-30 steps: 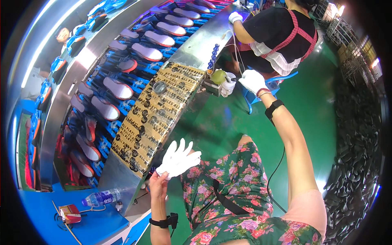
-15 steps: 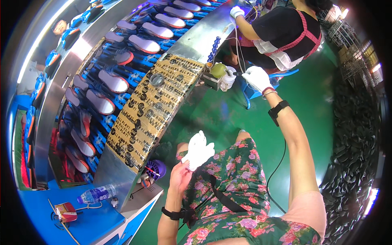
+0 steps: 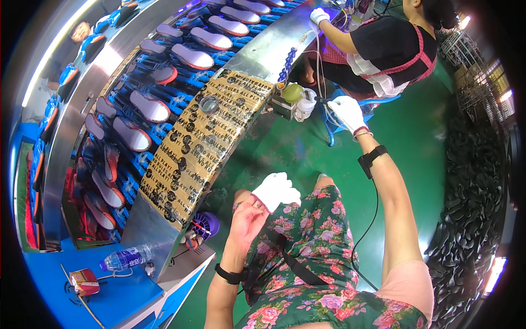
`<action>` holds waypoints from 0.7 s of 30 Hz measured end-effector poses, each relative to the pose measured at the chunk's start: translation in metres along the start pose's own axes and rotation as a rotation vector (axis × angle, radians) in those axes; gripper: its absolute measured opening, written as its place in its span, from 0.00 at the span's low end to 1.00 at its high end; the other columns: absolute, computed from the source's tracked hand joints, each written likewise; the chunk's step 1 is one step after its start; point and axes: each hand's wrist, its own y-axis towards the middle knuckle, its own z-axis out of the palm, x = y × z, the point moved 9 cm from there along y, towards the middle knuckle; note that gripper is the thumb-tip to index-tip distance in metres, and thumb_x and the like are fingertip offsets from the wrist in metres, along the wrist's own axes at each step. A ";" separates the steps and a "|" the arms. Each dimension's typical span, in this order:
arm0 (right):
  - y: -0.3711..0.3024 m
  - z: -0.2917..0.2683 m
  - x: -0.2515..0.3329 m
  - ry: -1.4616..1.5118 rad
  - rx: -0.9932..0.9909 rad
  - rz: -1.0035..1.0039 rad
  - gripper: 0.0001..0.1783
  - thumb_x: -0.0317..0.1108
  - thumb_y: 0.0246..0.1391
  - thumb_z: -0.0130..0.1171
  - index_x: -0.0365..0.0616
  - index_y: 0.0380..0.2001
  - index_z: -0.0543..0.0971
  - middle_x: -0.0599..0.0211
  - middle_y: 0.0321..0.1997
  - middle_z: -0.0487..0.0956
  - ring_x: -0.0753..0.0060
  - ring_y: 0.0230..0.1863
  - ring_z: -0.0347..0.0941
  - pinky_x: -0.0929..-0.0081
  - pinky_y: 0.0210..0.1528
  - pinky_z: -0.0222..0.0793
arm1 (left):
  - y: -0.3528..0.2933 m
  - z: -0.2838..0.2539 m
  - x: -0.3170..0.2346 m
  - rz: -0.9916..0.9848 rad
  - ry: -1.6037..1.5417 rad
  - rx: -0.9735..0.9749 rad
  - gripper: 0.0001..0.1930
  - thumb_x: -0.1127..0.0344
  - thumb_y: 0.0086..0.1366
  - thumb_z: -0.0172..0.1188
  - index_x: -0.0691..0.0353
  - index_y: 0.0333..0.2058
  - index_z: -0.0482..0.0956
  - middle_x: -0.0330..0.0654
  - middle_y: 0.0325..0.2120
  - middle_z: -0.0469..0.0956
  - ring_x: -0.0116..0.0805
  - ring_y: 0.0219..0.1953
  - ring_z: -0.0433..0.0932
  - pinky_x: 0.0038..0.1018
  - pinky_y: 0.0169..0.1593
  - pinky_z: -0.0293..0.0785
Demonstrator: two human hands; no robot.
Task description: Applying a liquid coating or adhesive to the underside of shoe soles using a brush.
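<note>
My left hand (image 3: 247,222), bare, pinches the cuff of a white knit glove (image 3: 276,189) above my lap. The glove's cuff edge is reddish, and its fingers are bunched to the right. My right hand (image 3: 347,113) wears another white glove and reaches out ahead. Its fingers are closed at a small dark piece beside a wrapped white bundle (image 3: 304,107); what they grip is too small to make out. A yellow-green rounded object (image 3: 292,93) sits next to the bundle, at the bench edge.
Shoe soles (image 3: 191,56) fill a rack line along the left. A bench (image 3: 181,159) covered in printed tape carries a small round dish (image 3: 209,105). Nearer are a water bottle (image 3: 127,259) and red box (image 3: 85,282). Another person (image 3: 383,49) works ahead; dark pieces (image 3: 466,219) are heaped at right.
My left hand has moved slightly right and up, turning the white glove so its cuff shows. My right hand has shifted slightly down and left. The other person has leaned a little.
</note>
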 end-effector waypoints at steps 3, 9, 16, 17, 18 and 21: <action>-0.004 0.005 -0.003 0.047 0.038 0.035 0.19 0.49 0.58 0.58 0.44 0.28 0.85 0.53 0.33 0.83 0.48 0.36 0.80 0.55 0.40 0.73 | 0.011 0.012 -0.003 0.024 0.040 0.090 0.26 0.81 0.63 0.50 0.78 0.62 0.64 0.54 0.59 0.72 0.40 0.60 0.74 0.35 0.65 0.70; -0.009 0.008 -0.013 0.123 0.026 0.110 0.21 0.49 0.59 0.58 0.41 0.28 0.84 0.53 0.27 0.81 0.49 0.32 0.79 0.55 0.36 0.71 | 0.032 0.015 -0.006 0.022 0.211 -0.082 0.16 0.67 0.76 0.50 0.71 0.55 0.74 0.43 0.46 0.82 0.31 0.45 0.83 0.28 0.50 0.81; -0.017 0.011 -0.023 0.267 -0.020 0.148 0.19 0.47 0.58 0.61 0.40 0.29 0.84 0.57 0.23 0.80 0.57 0.27 0.78 0.61 0.32 0.70 | 0.042 0.017 0.003 0.025 0.583 -0.161 0.19 0.57 0.79 0.45 0.68 0.50 0.78 0.40 0.39 0.83 0.24 0.37 0.82 0.20 0.37 0.77; -0.018 0.013 -0.023 0.315 -0.017 0.164 0.18 0.46 0.58 0.62 0.39 0.29 0.84 0.59 0.23 0.80 0.60 0.26 0.78 0.63 0.32 0.70 | 0.042 0.010 0.004 -0.001 0.694 -0.191 0.21 0.55 0.79 0.43 0.67 0.49 0.79 0.40 0.39 0.83 0.24 0.37 0.82 0.19 0.37 0.76; -0.019 0.014 -0.021 0.316 -0.015 0.162 0.18 0.46 0.58 0.62 0.39 0.29 0.84 0.59 0.23 0.80 0.60 0.26 0.78 0.63 0.32 0.70 | 0.045 0.007 0.004 0.001 0.693 -0.193 0.21 0.55 0.79 0.43 0.67 0.49 0.79 0.40 0.39 0.83 0.24 0.37 0.82 0.19 0.37 0.76; -0.020 0.015 -0.025 0.346 -0.011 0.203 0.16 0.43 0.58 0.64 0.39 0.31 0.85 0.64 0.21 0.80 0.70 0.23 0.76 0.68 0.30 0.69 | 0.055 0.011 0.013 -0.148 0.622 -0.205 0.23 0.56 0.78 0.45 0.71 0.60 0.71 0.45 0.55 0.78 0.33 0.55 0.78 0.31 0.59 0.74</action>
